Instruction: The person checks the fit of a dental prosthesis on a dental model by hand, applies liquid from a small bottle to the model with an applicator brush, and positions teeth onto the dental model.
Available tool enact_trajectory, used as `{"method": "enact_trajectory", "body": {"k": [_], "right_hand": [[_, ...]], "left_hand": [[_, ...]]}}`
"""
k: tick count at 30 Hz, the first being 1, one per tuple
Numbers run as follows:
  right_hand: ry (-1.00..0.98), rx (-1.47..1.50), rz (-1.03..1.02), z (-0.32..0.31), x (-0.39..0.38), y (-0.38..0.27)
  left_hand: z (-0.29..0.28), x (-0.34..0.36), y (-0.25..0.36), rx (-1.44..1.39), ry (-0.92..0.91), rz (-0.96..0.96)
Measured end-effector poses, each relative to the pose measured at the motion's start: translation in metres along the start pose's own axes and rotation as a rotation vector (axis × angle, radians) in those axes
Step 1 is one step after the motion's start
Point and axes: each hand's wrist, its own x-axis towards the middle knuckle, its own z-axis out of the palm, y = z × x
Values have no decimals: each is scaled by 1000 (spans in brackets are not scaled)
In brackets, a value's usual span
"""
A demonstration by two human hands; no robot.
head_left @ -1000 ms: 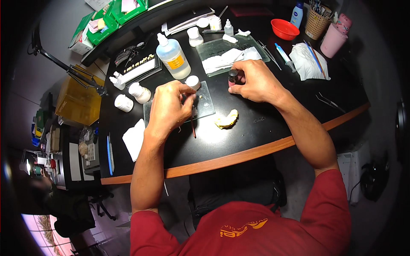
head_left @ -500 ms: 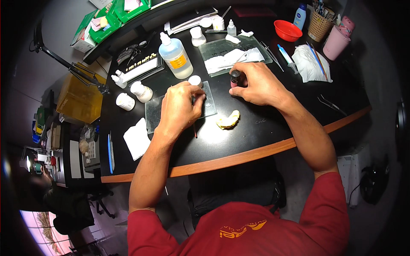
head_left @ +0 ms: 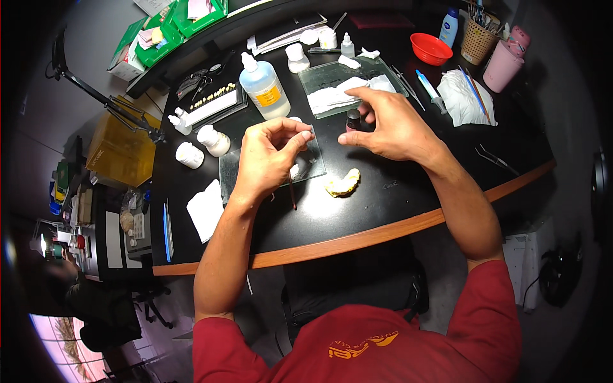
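Note:
My left hand (head_left: 271,156) is over the glass slab (head_left: 233,182), with thumb and index finger pinched together at their tips. What sits in the pinch is too small to make out. A thin dark-red stick (head_left: 293,195) shows beneath this hand. My right hand (head_left: 402,127) has its fingers spread around a small dark bottle with a black cap (head_left: 353,117), which stands on the table. A gap shows between index finger and cap; whether the thumb touches the bottle I cannot tell. Between both hands and the table edge lies a yellowish curved dental model (head_left: 343,183).
A large dropper-tipped bottle (head_left: 265,89) stands behind my left hand. White jars (head_left: 214,140) are at left, beside a tooth shade guide (head_left: 214,101). Tissues (head_left: 348,89) lie on a second glass slab (head_left: 324,112). A red bowl (head_left: 430,50) and tweezers (head_left: 497,161) are at right.
My right hand's fingers have spread away from the small bottle, which they were closed around. My left hand has turned and risen slightly, its pinch now plainly visible.

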Motion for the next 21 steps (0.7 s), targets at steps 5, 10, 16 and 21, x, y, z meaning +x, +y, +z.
{"method": "enact_trajectory", "body": {"k": [5, 10, 16, 21], "right_hand": [[387, 114, -345, -1, 5, -11], [245, 314, -473, 12, 0, -17], [250, 320, -546, 21, 1, -20], [255, 290, -513, 17, -2, -19]], "left_hand": [[-1, 2, 2, -248, -45, -59], [6, -2, 4, -431, -65, -50], [11, -7, 6, -406, -58, 9], [14, -8, 9, -333, -42, 32]]}}
